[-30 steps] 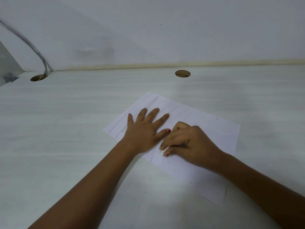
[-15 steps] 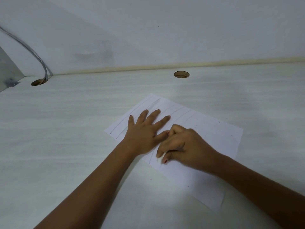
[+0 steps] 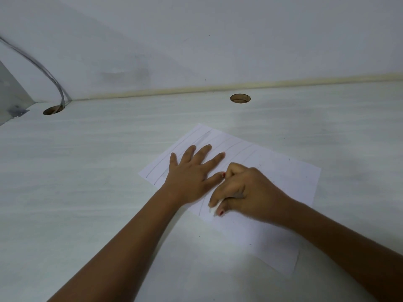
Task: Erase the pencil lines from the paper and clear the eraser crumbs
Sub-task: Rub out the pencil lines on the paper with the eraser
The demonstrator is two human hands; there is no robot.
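The paper point(image 3: 292, 179) lies flat on the white desk point(image 3: 104, 171), a little right of the middle and turned on a slant. Its long axis runs from the far left to the near right, with one corner pointing away toward the wall. The pencil lines point(image 3: 174, 154) cross the sheet the short way, parallel to its far-left edge. Several show on that end, and one more curved stroke runs just left of the right hand's fingertips, close to the paper's near long edge.

The eraser point(image 3: 214, 208) is white. Only its tip shows, poking out toward the left and touching the sheet beside that stroke; how long it is cannot be told. The right hand point(image 3: 246, 192) grips it, with fingers curled tightly and thumb and forefinger pinching the tip. The left hand point(image 3: 189, 177) rests palm-down on the far-left part of the paper, its fingers straight and spread wide over the lines and its thumb reaching to the right hand's knuckles.

Small dark specks point(image 3: 289, 159) dot the right part of the sheet.

Farther back, the desk has two round holes, one point(image 3: 240, 98) behind the paper and one point(image 3: 53, 110) at the far left. A grey cable point(image 3: 43, 68) drops into the left one. A pale strip point(image 3: 272, 84) runs where the desk meets the wall.
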